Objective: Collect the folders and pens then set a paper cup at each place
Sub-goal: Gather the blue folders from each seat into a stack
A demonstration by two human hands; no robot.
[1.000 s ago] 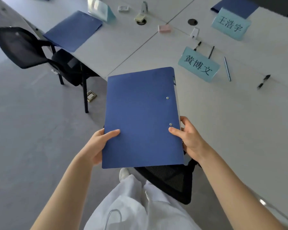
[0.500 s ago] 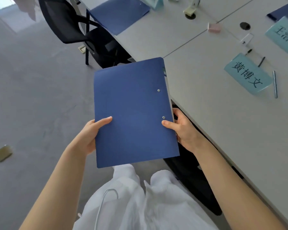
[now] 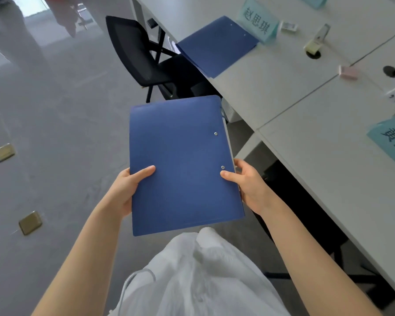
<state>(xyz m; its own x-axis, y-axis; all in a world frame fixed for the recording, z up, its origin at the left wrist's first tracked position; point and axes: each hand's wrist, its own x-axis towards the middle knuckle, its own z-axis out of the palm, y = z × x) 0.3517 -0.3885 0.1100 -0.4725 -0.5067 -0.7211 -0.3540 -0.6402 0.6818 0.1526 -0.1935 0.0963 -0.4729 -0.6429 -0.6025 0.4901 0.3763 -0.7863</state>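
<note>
I hold a blue folder (image 3: 180, 163) flat in front of me, off the table and over the floor. My left hand (image 3: 126, 190) grips its left edge with the thumb on top. My right hand (image 3: 249, 185) grips its right edge near the two metal studs, thumb on the cover. A second blue folder (image 3: 214, 45) lies on the white table (image 3: 271, 87) ahead, hanging slightly over the table's edge, next to a teal name card (image 3: 258, 25). No pens or paper cups show in this view.
A black mesh chair (image 3: 141, 55) stands by the table near the second folder. Another teal name card (image 3: 392, 140) sits at the right edge. Small items lie around two cable holes (image 3: 390, 71). Two brass floor boxes (image 3: 30, 222) are set into the grey floor on the left. A person's legs show far left.
I have walked left along the table with the folder held in both hands. The second folder and its chair are now closer; the pens have left view.
</note>
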